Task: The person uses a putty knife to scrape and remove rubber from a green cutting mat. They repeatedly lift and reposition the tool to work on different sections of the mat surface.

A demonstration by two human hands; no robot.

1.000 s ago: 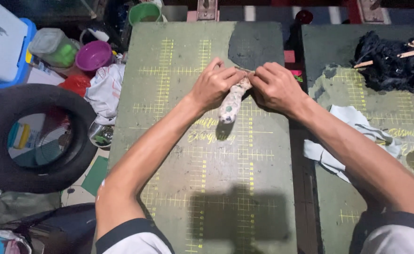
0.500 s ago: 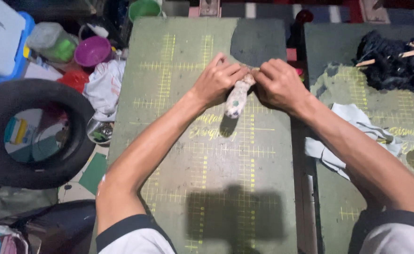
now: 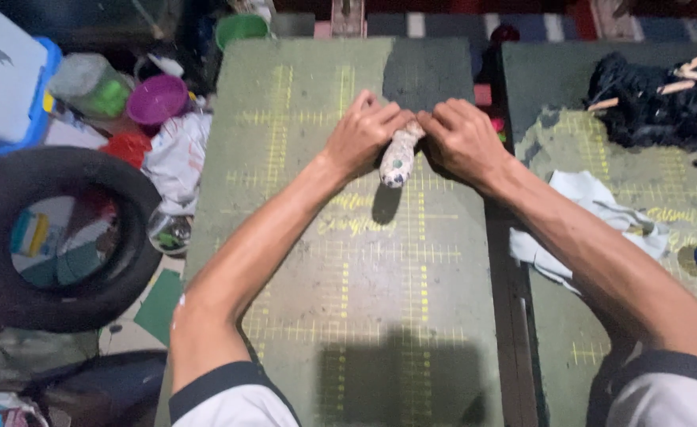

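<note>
— What are the hands doing?

— The left hand and right hand are coming together at the far middle of the green gridded counter, both pinching the top of a small spotted cloth roll, which is hanging toward the person.

— What is lying around?

— A white rag is sitting on the neighbouring counter, right of the gap; a black tyre is lying off the left edge.
</note>
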